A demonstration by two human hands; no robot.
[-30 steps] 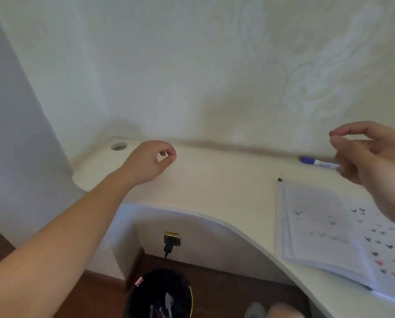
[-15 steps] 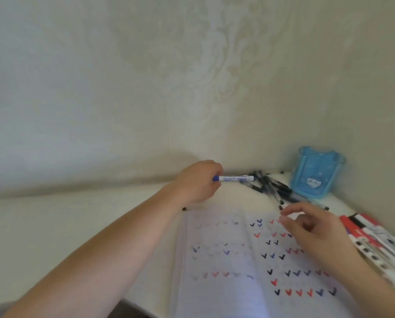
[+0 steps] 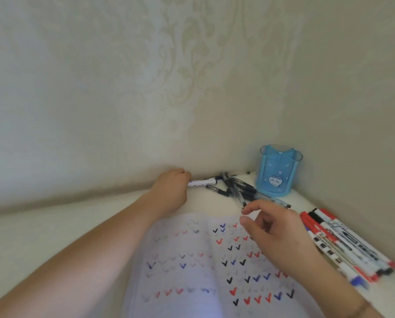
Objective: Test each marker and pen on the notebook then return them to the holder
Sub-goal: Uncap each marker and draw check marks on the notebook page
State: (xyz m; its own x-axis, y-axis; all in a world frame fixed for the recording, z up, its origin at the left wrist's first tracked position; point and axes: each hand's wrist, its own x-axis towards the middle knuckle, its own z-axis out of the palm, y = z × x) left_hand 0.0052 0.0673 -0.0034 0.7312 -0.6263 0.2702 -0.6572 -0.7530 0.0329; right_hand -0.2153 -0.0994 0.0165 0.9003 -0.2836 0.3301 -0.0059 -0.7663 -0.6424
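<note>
- One open notebook (image 3: 192,267) lies flat on the white tabletop (image 3: 31,228), its two lined pages covered in rows of small check marks in red, blue and black.
- One blue translucent plastic holder (image 3: 276,173) stands upright in the corner where the two walls meet; its top is split into compartments and a small cartoon face is printed on the front.
- A loose heap of thin dark-gripped pens (image 3: 237,189) lies crossed over one another just left of the holder; the count is hard to fix, roughly six or more.
- About five white-barrelled markers (image 3: 343,244) with red, black and blue caps lie side by side along the right-hand wall, right of the notebook.
- The left hand (image 3: 171,191) rests on the tabletop beyond the notebook's far edge, its fingers curled round one end of a single white marker (image 3: 202,182); the marker lies level, its free end pointing toward the pen heap.
- The right hand (image 3: 276,235) hovers over the right page, fingers loosely bent with thumb and forefinger apart, holding nothing.
- The wall (image 3: 146,88) carries pale embossed damask wallpaper.
</note>
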